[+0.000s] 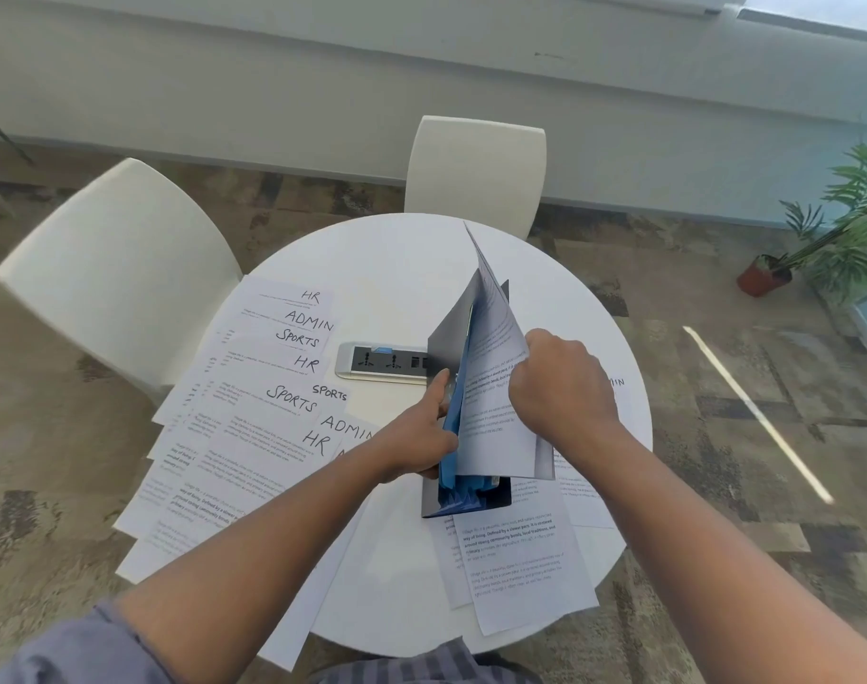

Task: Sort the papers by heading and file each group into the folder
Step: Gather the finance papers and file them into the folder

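Observation:
A grey expanding folder (446, 348) with blue inner dividers (453, 436) stands upright near the middle of the round white table (397, 259). My left hand (424, 439) grips its near left side and holds the dividers apart. My right hand (562, 382) is closed on a printed sheet (495, 367) whose lower part sits inside the folder. Several sheets headed HR, ADMIN and SPORTS (273, 387) lie fanned over the left half of the table. A smaller pile of papers (520, 550) lies under and in front of the folder, one headed ADMIN at its right.
A power socket panel (377, 362) is set into the table behind the folder. Two white chairs (120, 269) (476, 175) stand at the far left and far side. A potted plant (816, 254) is on the carpet to the right.

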`<state>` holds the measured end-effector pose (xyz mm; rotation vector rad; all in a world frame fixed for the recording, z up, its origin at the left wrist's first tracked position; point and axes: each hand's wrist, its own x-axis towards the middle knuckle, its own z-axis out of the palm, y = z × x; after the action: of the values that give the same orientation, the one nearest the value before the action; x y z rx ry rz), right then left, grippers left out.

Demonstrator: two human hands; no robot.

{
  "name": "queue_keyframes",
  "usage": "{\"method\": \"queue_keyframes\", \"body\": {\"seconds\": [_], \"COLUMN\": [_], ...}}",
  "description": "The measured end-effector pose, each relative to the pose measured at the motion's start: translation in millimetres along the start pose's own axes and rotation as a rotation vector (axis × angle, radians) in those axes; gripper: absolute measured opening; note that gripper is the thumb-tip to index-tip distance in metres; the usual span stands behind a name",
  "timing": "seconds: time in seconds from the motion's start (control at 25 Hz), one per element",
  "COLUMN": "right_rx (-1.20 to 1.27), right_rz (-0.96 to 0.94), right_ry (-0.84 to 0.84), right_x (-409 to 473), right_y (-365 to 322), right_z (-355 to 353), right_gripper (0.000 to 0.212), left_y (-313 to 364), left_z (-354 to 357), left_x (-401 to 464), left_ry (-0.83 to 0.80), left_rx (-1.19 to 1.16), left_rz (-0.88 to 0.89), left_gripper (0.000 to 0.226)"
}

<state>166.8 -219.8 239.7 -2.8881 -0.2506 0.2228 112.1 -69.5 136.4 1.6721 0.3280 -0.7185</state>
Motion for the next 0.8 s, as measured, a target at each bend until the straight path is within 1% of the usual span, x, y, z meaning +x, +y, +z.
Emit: {"method": "queue_keyframes", "body": {"seconds": [0.2,0.36,0.52,0.64,0.72,0.8], "right_rx": [-0.062,-0.056,-0.024,-0.024,0.018,0.106], "right_rz": [-0.002,0.013,0.034,0.025,-0.005,-0.025], "right_ry": [-0.071,-0.123,-0.136,-0.138,-0.127,-0.106], "right_x": [-9,-9,-2,8,15,18], "right_y": [-3,0,4,4,7,11], "right_z": [0,-4,-1,17,31,43], "right_gripper": [0.016,0.02,0.017,0.016,0.011,0.018], "left_y": [-2,-7,-11,-11,-11,-13], "left_z": [2,1,-1,-2,-3,-3], "left_x": [0,6,7,7,8,9], "left_ry": [0.033,0.033,0.015,0.02,0.031,0.039], "left_rx": [0.005,0.011,0.013,0.016,0.035,0.042], "left_rz": [0.022,0.046,0.05,0.052,0.052,0.059], "left_gripper": [0.097,0.101,0.101,0.101,0.1,0.099]}}
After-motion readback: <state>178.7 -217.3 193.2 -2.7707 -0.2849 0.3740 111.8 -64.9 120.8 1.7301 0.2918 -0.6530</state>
